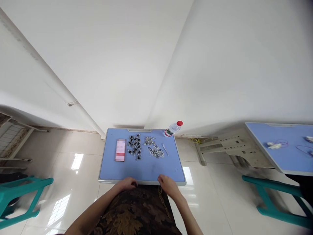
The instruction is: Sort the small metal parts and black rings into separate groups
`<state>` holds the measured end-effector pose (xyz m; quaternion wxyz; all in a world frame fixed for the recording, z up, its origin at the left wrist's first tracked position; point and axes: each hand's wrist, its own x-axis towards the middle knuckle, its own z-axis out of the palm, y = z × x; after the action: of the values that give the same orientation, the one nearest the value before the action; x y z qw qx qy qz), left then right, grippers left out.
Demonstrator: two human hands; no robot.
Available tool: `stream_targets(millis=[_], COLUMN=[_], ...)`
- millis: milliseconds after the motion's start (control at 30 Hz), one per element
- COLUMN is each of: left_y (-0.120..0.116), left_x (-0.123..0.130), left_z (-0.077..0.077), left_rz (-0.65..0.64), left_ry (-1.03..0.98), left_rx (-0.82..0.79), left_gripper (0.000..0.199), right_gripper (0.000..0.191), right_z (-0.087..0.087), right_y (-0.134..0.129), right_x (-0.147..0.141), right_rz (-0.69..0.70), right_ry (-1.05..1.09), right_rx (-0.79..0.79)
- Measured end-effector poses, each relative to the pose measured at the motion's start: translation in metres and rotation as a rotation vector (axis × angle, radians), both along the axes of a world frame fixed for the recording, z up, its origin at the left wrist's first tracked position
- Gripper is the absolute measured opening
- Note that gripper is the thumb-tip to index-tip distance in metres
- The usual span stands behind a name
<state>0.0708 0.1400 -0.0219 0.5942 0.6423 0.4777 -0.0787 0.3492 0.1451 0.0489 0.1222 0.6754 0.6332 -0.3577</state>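
Left hand (127,183) and right hand (168,186) both empty, fingers loosely curled, resting at near edge of blue counter (144,171). Small black-and-metal parts (134,146), metal screws (149,141) and metal rings (155,151) lie in untouched piles farther up, well apart from hands.

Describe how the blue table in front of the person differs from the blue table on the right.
The near blue table has the left hand and right hand at its front edge; the blue table on the right has no hands at it. The near table carries small metal parts and a red-capped bottle; the other carries white items with thin purple wires. The near table shows whole; the picture edge cuts the other. Both have blue tops and pale rims.
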Motion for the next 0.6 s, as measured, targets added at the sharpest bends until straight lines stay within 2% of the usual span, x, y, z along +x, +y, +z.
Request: stream_targets(millis=[67,167,267,433,600], left_y=[-0.001,-0.004,-0.011,-0.019,-0.019], left_x=[-0.003,-0.005,-0.002,0.024,0.056], left_z=[0.004,0.009,0.010,0.002,0.001], left_rz=[-0.015,-0.068,-0.104,-0.181,-0.123], left_ry=[0.022,0.069,0.161,0.243,0.182], left_rx=[0.031,0.095,0.161,0.101,0.056], left_gripper=[0.018,0.009,0.009,0.010,0.016], right_gripper=[0.022,0.009,0.006,0.015,0.016], right_z=[-0.015,-0.040,-0.053,-0.052,-0.048], right_y=[-0.020,-0.047,-0.059,-0.051,-0.049], right_x=[-0.004,-0.008,-0.008,-0.009,-0.007], right_rz=[-0.017,-0.113,-0.171,-0.138,-0.029], right_ry=[-0.017,-0.083,-0.083,0.089,0.120], right_rx=[-0.116,-0.194,-0.236,-0.236,-0.243])
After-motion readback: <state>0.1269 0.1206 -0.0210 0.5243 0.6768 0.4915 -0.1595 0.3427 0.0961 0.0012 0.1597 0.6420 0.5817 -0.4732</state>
